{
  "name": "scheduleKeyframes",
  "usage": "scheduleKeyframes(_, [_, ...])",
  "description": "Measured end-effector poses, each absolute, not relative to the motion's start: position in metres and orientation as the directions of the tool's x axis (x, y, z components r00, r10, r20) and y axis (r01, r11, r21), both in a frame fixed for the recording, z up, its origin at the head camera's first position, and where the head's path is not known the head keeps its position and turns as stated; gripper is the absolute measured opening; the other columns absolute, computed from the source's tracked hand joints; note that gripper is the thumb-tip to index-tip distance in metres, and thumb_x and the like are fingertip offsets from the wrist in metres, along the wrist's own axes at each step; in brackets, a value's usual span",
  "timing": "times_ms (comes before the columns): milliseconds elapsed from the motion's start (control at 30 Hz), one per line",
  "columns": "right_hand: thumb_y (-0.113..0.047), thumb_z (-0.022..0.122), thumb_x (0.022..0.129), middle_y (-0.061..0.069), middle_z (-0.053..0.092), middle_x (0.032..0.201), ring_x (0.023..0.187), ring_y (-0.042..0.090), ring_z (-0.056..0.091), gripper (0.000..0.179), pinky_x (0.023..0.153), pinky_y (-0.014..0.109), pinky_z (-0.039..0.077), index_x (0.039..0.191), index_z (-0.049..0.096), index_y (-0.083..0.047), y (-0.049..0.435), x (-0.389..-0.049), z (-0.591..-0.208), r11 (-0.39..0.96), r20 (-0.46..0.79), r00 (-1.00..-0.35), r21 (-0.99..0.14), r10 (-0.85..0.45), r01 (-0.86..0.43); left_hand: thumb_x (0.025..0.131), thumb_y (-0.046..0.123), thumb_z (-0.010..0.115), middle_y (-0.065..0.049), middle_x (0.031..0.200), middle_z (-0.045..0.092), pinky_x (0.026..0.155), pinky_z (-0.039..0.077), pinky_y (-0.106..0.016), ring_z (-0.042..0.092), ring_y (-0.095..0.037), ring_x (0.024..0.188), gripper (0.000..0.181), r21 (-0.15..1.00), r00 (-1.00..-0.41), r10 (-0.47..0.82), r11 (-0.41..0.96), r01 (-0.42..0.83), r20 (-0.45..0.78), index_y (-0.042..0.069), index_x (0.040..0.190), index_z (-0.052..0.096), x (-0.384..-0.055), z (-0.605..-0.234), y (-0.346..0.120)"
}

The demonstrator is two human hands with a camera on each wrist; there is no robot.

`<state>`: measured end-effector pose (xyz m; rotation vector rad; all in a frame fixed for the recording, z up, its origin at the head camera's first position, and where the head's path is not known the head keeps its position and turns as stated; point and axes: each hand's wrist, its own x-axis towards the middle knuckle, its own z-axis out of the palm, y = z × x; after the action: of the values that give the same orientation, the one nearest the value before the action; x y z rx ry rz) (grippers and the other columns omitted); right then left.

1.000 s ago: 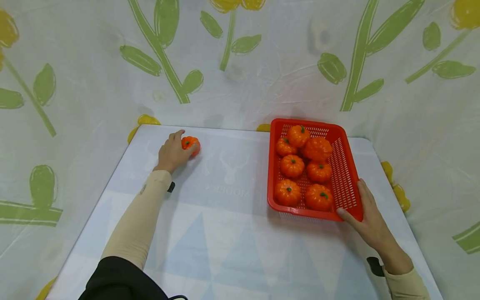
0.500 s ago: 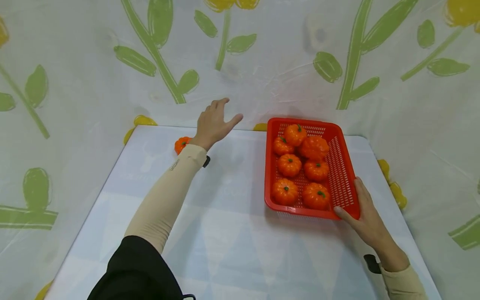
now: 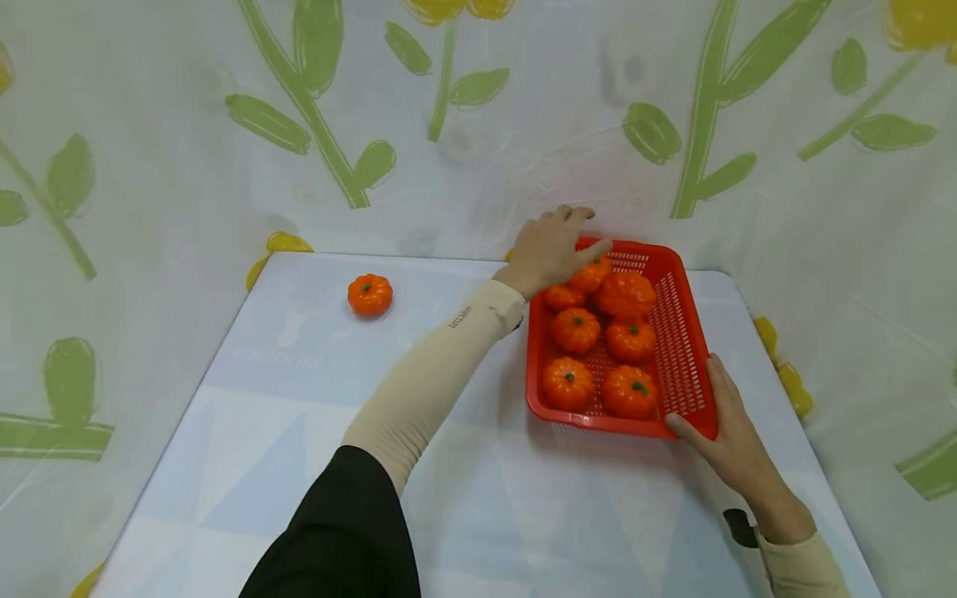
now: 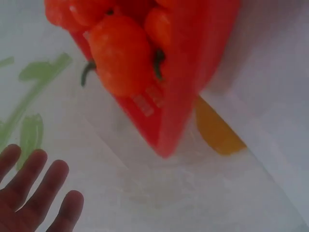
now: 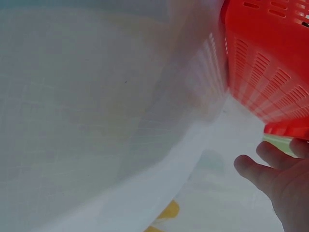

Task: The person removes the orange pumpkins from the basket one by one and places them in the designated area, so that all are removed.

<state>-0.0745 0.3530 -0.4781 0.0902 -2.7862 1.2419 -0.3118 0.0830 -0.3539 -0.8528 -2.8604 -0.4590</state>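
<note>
My left hand is over the far left corner of a red plastic basket, its fingers spread and holding nothing. In the left wrist view its fingertips show at the lower left, apart from the basket. Several small orange pumpkins with green stems lie inside; the left hand partly hides the farthest ones. My right hand holds the basket's near right corner, thumb on the near rim and fingers along the outer right side. One more pumpkin sits alone on the table at the far left.
The white and pale blue table has its far edge against a hanging curtain printed with green stems and yellow flowers. The basket stands towards the table's far right.
My left hand has released the lone pumpkin at the far left and swung right to the basket, leaving that pumpkin on the table. My right hand keeps its hold on the basket's corner.
</note>
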Motion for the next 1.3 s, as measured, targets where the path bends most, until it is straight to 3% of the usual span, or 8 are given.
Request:
scheduleKeyframes(133, [-0.029, 0.072, 0.093, 0.0, -0.004, 0.17, 0.153, 0.036, 0.003, 0.103, 0.111, 0.077, 0.011, 0.163, -0.003, -0.029, 0.356, -0.073, -0.479, 0.667, 0.115, -0.993, -0.739, -0.015, -0.096, 0.101, 0.067, 0.036, 0.001, 0.149, 0.049, 0.103, 0.045, -0.036, 0.052, -0.021, 0.13, 0.067, 0.214, -0.819, 0.551, 0.79, 0.574, 0.16, 0.026, 0.154, 0.042, -0.298, -0.358, 0.122])
scheduleKeyframes(233, [-0.029, 0.073, 0.093, 0.001, -0.005, 0.17, 0.152, 0.039, 0.005, 0.104, 0.108, 0.078, 0.015, 0.162, -0.004, -0.033, 0.355, -0.074, -0.481, 0.67, 0.103, -0.995, -0.737, -0.013, -0.086, 0.104, 0.061, 0.036, 0.004, 0.15, 0.048, 0.104, 0.044, -0.034, 0.05, -0.017, 0.132, 0.058, 0.151, -0.798, 0.587, 0.784, 0.603, 0.138, 0.033, 0.156, 0.04, -0.29, -0.365, 0.141])
scheduleKeyframes(433, [-0.029, 0.074, 0.093, 0.003, -0.005, 0.17, 0.15, 0.045, 0.009, 0.105, 0.102, 0.081, 0.023, 0.162, -0.005, -0.032, 0.353, -0.073, -0.48, 0.683, 0.103, -0.995, -0.727, -0.003, -0.077, 0.106, 0.057, 0.033, 0.005, 0.153, 0.044, 0.111, 0.038, -0.041, 0.043, -0.018, 0.138, 0.053, 0.102, -0.759, 0.645, 0.752, 0.651, 0.091, 0.042, 0.157, 0.035, -0.279, -0.379, 0.165])
scheduleKeyframes(633, [-0.027, 0.074, 0.093, -0.001, -0.005, 0.17, 0.151, 0.042, 0.008, 0.104, 0.107, 0.079, 0.018, 0.164, -0.002, -0.027, 0.355, -0.074, -0.482, 0.666, 0.12, -0.993, -0.739, -0.015, -0.1, 0.106, 0.058, 0.031, 0.004, 0.148, 0.05, 0.103, 0.046, -0.041, 0.051, -0.02, 0.13, 0.053, 0.143, -0.8, 0.588, 0.788, 0.599, 0.115, 0.036, 0.152, 0.047, -0.276, -0.391, 0.17])
scheduleKeyframes(833, [-0.029, 0.074, 0.092, 0.0, -0.005, 0.17, 0.15, 0.042, 0.01, 0.104, 0.104, 0.08, 0.022, 0.164, -0.002, -0.026, 0.353, -0.075, -0.481, 0.682, 0.11, -0.994, -0.726, -0.013, -0.089, 0.104, 0.059, 0.038, 0.004, 0.125, 0.06, 0.082, 0.055, -0.037, 0.061, -0.018, 0.108, 0.046, 0.183, -0.811, 0.569, 0.79, 0.585, 0.136, 0.032, 0.13, 0.064, -0.276, -0.399, 0.169])
scheduleKeyframes(1033, [-0.03, 0.073, 0.092, 0.001, -0.005, 0.17, 0.15, 0.043, 0.011, 0.104, 0.102, 0.081, 0.023, 0.164, -0.003, -0.026, 0.352, -0.074, -0.479, 0.686, 0.112, -0.994, -0.722, -0.012, -0.09, 0.1, 0.06, 0.05, 0.003, 0.121, 0.059, 0.069, 0.056, -0.034, 0.065, -0.017, 0.087, 0.044, 0.208, -0.817, 0.56, 0.79, 0.577, 0.138, 0.027, 0.127, 0.061, -0.274, -0.399, 0.165])
scheduleKeyframes(1300, [-0.029, 0.073, 0.092, 0.0, -0.004, 0.17, 0.149, 0.044, 0.012, 0.104, 0.104, 0.08, 0.021, 0.164, -0.002, -0.025, 0.351, -0.075, -0.48, 0.677, 0.118, -0.993, -0.73, -0.012, -0.095, 0.09, 0.065, 0.064, 0.001, 0.126, 0.055, 0.067, 0.056, -0.03, 0.062, -0.014, 0.086, 0.063, 0.207, -0.825, 0.553, 0.799, 0.564, 0.117, 0.021, 0.133, 0.053, -0.275, -0.403, 0.161])
